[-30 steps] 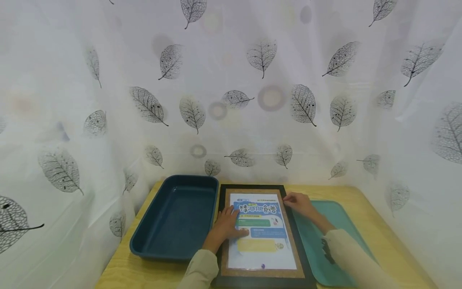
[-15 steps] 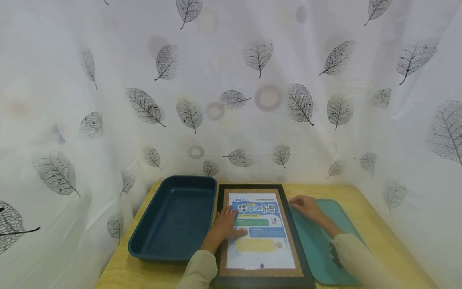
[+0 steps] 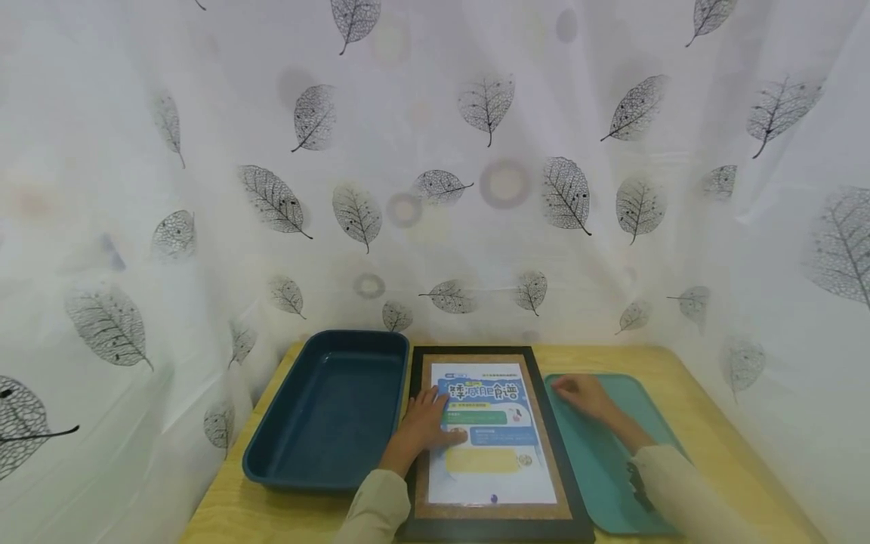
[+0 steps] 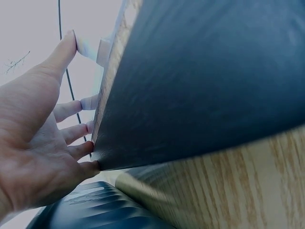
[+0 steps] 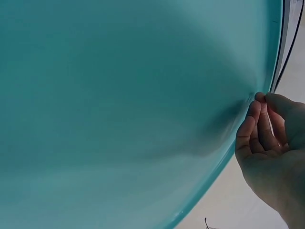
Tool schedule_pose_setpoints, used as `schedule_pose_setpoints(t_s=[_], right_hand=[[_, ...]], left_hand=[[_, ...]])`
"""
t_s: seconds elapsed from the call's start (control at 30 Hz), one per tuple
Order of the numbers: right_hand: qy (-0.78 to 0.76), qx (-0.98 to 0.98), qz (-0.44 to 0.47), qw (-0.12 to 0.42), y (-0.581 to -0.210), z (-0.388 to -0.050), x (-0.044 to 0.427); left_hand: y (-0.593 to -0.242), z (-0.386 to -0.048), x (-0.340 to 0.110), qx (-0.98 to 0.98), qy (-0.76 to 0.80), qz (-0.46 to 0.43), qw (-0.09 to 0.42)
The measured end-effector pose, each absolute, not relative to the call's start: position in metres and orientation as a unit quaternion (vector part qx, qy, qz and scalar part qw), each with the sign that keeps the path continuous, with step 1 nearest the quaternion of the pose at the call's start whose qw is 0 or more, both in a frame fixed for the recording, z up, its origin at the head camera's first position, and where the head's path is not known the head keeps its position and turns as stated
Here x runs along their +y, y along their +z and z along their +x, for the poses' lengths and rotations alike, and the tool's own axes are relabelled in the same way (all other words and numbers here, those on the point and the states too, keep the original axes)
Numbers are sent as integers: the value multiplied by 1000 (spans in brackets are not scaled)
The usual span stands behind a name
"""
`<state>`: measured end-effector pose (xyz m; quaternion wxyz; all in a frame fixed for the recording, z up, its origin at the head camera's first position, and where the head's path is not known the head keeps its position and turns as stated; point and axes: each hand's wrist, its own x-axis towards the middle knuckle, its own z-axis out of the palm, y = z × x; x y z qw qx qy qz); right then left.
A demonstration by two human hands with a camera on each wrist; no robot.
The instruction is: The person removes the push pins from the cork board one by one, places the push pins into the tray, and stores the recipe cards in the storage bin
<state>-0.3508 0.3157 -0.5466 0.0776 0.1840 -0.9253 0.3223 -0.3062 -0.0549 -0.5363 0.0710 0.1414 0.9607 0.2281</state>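
Note:
My left hand [image 3: 427,423] rests with spread fingers on the left side of a black-framed cork board [image 3: 496,512] and the printed sheet [image 3: 499,483] lying on it. A purple pushpin [image 3: 494,499] sits at the sheet's bottom edge. In the left wrist view the fingers of my left hand [image 4: 43,129] reach over the board's dark side [image 4: 200,81]. My right hand [image 3: 587,397] is over the far left corner of a turquoise tray [image 3: 598,483]. In the right wrist view the thumb and fingertips of my right hand [image 5: 274,138] meet; whether something small is between them is hidden.
A dark blue basin [image 3: 326,423] stands left of the board. Board, basin and tray share a wooden table [image 3: 720,453]. A white curtain [image 3: 435,249] with a leaf print hangs behind and along both sides.
My right hand has moved from the board's upper right edge rightward and slightly nearer, over the tray's corner. My left hand stays on the board.

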Motion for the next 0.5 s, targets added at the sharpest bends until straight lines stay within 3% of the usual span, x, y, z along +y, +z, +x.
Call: schedule_pose_setpoints(t_s=[0.5], right_hand=[[320,-928,181,64,-549,-348,319]], left_hand=[[-535,-304,-54,961,228,140,67]])
